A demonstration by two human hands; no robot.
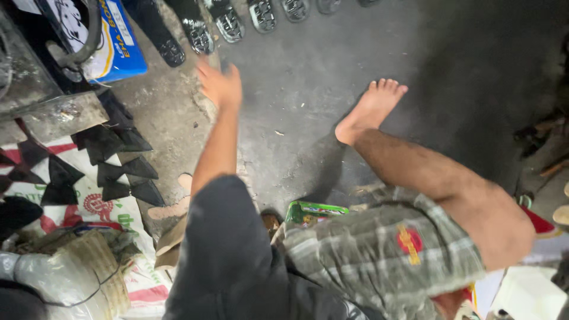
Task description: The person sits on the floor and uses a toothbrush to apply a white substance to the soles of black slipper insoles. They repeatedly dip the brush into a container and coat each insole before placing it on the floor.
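My left hand (219, 84) is stretched forward over the grey concrete floor (308, 71), blurred, with fingers apart and nothing in it. It is nearest to a row of dark sandals (198, 34) lying along the top edge; its fingertips are just short of them. My dark sleeve (225, 237) covers the upper arm. My right hand is out of view. My bare foot (370, 109) rests on the floor to the right of the arm, below my checked shorts (379, 255).
A blue printed box (121, 44) stands at the upper left. Black triangular cut pieces (118, 157) lie in rows on a printed sack (89, 207). Tan sole-shaped cutouts (178, 204) and a green packet (314, 212) lie close to my body.
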